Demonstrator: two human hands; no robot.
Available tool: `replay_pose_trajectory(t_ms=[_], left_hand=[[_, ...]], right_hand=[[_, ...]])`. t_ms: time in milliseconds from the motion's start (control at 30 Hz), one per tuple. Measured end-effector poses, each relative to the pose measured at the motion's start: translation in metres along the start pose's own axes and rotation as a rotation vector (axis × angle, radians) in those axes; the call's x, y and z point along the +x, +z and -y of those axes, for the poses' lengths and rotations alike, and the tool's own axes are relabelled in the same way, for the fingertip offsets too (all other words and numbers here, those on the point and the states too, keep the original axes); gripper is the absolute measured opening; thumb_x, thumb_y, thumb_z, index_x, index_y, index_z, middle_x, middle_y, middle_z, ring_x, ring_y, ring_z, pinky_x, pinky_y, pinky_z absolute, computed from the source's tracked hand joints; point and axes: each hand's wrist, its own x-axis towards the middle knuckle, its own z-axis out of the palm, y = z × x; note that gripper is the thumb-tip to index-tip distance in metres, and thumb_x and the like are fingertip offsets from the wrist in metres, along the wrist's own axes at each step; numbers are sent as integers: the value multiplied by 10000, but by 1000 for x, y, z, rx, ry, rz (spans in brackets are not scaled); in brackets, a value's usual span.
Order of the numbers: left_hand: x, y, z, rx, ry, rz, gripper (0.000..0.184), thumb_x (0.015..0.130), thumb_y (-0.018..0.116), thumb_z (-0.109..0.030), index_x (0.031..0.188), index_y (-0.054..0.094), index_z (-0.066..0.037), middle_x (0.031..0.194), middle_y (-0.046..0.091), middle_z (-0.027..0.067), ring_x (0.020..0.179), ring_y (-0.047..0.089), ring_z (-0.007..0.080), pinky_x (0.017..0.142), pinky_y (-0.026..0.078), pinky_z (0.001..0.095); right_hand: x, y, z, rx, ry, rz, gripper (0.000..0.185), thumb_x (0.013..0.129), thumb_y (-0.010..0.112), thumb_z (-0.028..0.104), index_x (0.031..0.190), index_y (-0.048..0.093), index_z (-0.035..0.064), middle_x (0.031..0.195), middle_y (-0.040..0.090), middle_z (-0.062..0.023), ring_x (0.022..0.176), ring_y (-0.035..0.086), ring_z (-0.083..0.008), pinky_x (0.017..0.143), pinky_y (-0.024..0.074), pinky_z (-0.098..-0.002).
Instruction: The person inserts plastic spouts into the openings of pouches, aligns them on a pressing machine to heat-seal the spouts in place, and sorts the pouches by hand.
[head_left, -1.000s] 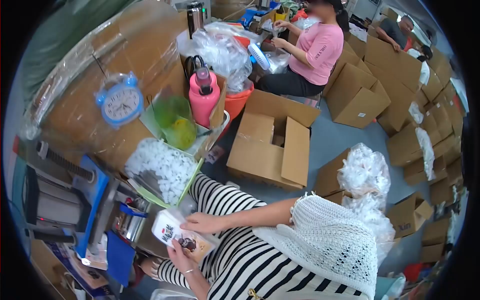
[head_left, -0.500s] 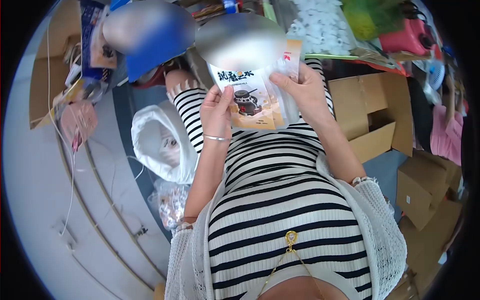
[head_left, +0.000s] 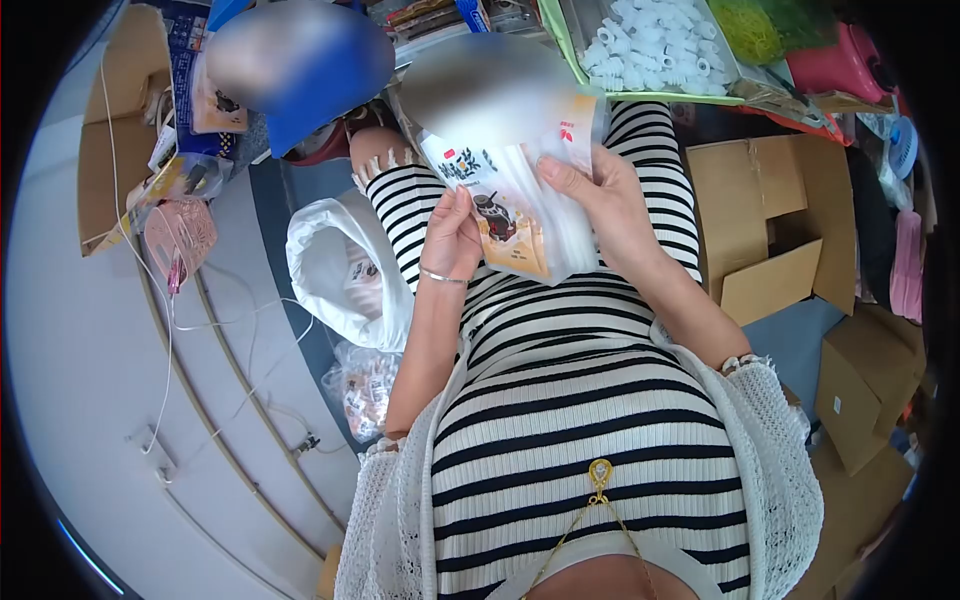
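A stack of flat printed pouches (head_left: 515, 225), white and orange with a dark grinder picture, is held over my lap. My left hand (head_left: 455, 232) pinches the stack's left edge, thumb on the front. Around the right edge, my right hand (head_left: 605, 200) grips with its thumb across the front and its fingers behind. The pouches are fanned slightly, so several edges show on the right side. A blurred patch covers the top of the stack.
On my left stand a white sack (head_left: 345, 270) with printed packets inside and a clear bag (head_left: 365, 390) of packets. Open cardboard boxes (head_left: 770, 285) lie on my right. Ahead, a tray holds white plastic spouts (head_left: 655, 50), beside a pink container (head_left: 845, 65).
The pouches have tilted and their front layer has bent, fanning more at the right edge. Both hands have stayed on them. The whole view has shifted slightly.
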Motion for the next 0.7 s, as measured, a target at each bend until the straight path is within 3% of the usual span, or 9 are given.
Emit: replay_pose_trajectory(t_ms=[233,367,700], left_hand=[[-5,-14,4,-67,-82,114,443,953,533,-215,1343,423,-36,1313,532,110,1210,507,254,1075,373,419],[-7,-1,5,-117,-42,115,379,913,603,-214,1225,525,-13,1233,599,90,1135,572,203,1012,439,358],[-2,-31,10,-283,-81,96,371,914,596,-185,1245,519,-36,1201,601,91,1120,569,221,1006,439,378]], right_hand=[[-1,-2,-3,-71,22,5,299,901,648,202,1096,615,-21,974,662,-55,837,598,-79,755,484,-244],[4,1,-8,-69,10,-37,278,912,631,189,1098,618,-17,960,661,-41,834,595,-73,749,484,-244],[7,18,0,-116,5,-21,251,918,617,155,1089,618,-29,932,660,-31,790,589,-60,696,488,-230]])
